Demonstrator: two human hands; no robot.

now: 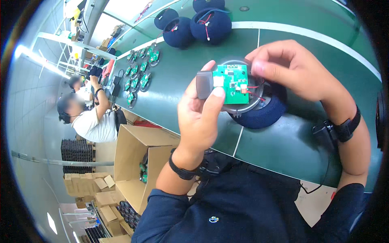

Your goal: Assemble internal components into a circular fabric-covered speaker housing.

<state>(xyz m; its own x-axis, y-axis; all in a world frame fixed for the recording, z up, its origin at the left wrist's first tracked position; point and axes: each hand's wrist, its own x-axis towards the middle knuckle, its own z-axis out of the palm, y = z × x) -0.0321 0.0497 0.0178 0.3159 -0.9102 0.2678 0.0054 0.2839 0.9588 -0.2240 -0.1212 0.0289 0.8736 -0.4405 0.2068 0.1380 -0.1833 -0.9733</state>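
Note:
My left hand (pixel 198 117) grips a green circuit board (pixel 236 83) mounted on a clear round disc (pixel 240 108), its thumb on the board's front edge by a dark grey block (pixel 204 85). Thin red wires (pixel 255 86) run from a white connector on the board toward the right. At the board's far right corner my right hand (pixel 289 69) is closed, thumb against fingers; what sits between them cannot be made out. Under the disc lies a navy fabric-covered ball (pixel 263 115), partly hidden by the board and hands.
Several navy balls (pixel 177 33), some with red wires at their openings, stand at the table's far side. Board-and-disc units (pixel 144 81) lie in rows to the left. An open cardboard box (pixel 131 154) stands beside the green table (pixel 162 97). Another person (pixel 95 121) works farther left.

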